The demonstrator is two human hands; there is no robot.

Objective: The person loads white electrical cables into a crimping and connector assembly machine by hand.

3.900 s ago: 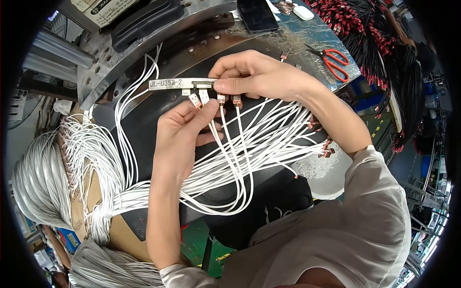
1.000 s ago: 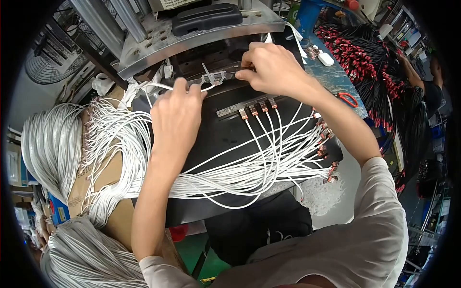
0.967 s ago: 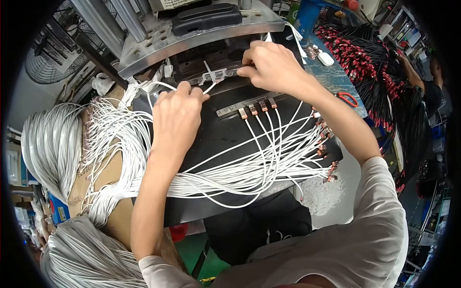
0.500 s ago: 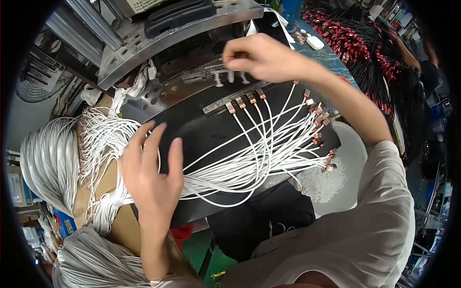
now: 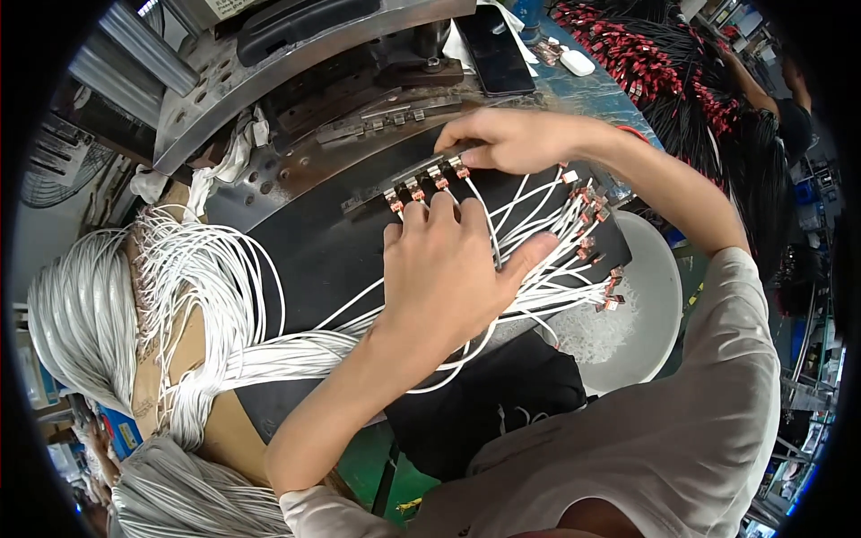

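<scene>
A narrow metal strip fixture (image 5: 359,199) lies on the black work surface, holding a row of several USB-type connectors (image 5: 414,188) with white cables. My right hand (image 5: 520,142) is at the strip's right end, its thumb and fingers closed around that end. Just below the connectors, my left hand (image 5: 439,264) lies palm down over their cables. Its fingers are slightly bent and its thumb stands well apart; the fingertips touch the cables. A thick bundle of white cables (image 5: 296,356) runs under my left wrist, with loose connector ends (image 5: 587,211) to the right.
Beyond the strip stands a metal press with a lower die (image 5: 390,121). A black phone (image 5: 491,54) and a white case (image 5: 577,62) lie at the back. A pale tub (image 5: 659,314) with clear scraps sits right. Coiled grey cables (image 5: 81,314) are left.
My right hand has come down from the die to the strip's right end. My left hand has moved right from the bundle to the connector cables. White plastic pieces by the die are out of sight.
</scene>
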